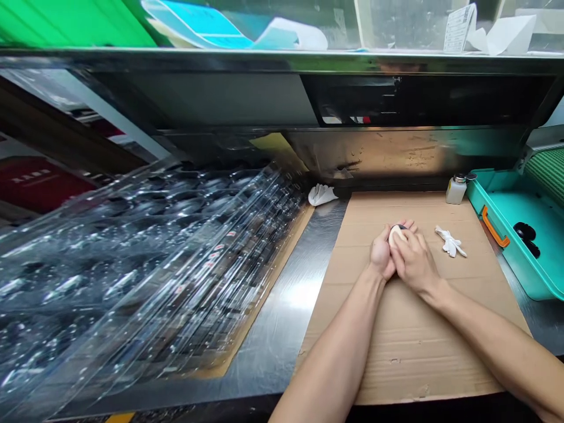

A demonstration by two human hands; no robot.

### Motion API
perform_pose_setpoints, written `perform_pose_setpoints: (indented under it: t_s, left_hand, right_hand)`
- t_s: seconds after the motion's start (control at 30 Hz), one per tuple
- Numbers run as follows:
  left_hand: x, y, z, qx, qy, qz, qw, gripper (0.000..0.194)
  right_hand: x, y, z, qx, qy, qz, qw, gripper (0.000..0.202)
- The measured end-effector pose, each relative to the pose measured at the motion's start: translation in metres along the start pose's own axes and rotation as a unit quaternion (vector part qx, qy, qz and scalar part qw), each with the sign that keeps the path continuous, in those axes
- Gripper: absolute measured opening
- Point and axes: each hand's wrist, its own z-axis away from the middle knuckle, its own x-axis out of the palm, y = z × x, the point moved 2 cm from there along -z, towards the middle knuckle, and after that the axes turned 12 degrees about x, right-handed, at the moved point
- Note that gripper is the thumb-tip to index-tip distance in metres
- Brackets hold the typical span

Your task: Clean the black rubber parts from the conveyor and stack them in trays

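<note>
Head camera, from the left: a red printed panel (33, 182) stands in the dim room behind a wide stack of clear moulded plastic trays (132, 264), blurred and glossy, with brown board (255, 314) showing beneath its right edge. Bare steel tabletop (282, 329), brushed and bright with glare, runs between the stack and a flat cardboard sheet (396, 346), creased in lines; a crumpled white cloth (321, 194) lies at the far end of that strip. Above, a metal-edged shelf (343, 61) crosses the room, carrying blue-and-white sheets (211, 26) and white papers (497, 34). Over the sheet, the left hand (379, 255) is cupped, palm up, under a round cream pad (396, 234) with a dark part at its far side; the right hand (416, 259) presses bent fingers onto the pad. Right of them lie a twisted white scrap (450, 242) and, farther back, a small white bottle (456, 190). Rightmost, a teal bin (520, 258) with an orange latch (493, 228) contains dark rounded pieces (525, 231).
</note>
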Motion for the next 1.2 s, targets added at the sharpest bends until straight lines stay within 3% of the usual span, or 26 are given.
perform_pose_setpoints:
  t_s: [0.13, 0.27, 0.4, 0.57, 0.77, 0.93, 1.2]
  left_hand:
    - [-0.007, 0.006, -0.002, -0.009, 0.028, 0.018, 0.999, 0.037]
    - [-0.012, 0.023, -0.002, -0.037, 0.064, 0.068, 0.995, 0.044]
    - [-0.011, 0.035, 0.002, -0.041, 0.063, 0.127, 0.989, 0.045]
    - [-0.008, 0.036, 0.004, -0.033, 0.055, 0.152, 0.986, 0.042]
    - [-0.008, 0.037, 0.002, -0.012, 0.085, 0.137, 0.987, 0.038]
    - [-0.002, 0.036, 0.008, -0.051, 0.041, 0.146, 0.987, 0.038]
    - [0.002, 0.036, 0.013, -0.074, 0.036, 0.106, 0.991, 0.045]
  right_hand:
    - [-0.008, 0.031, -0.011, 0.077, -0.026, 0.069, 0.994, 0.034]
    - [-0.016, 0.050, -0.012, 0.093, -0.052, 0.123, 0.987, 0.030]
    - [-0.016, 0.047, -0.007, 0.103, -0.046, 0.152, 0.982, 0.034]
    - [-0.014, 0.045, -0.006, 0.098, -0.044, 0.157, 0.982, 0.035]
    - [-0.013, 0.049, -0.007, 0.095, -0.040, 0.146, 0.984, 0.035]
    - [-0.011, 0.051, -0.007, 0.094, -0.033, 0.146, 0.984, 0.035]
    - [-0.011, 0.052, -0.008, 0.093, -0.033, 0.143, 0.985, 0.035]
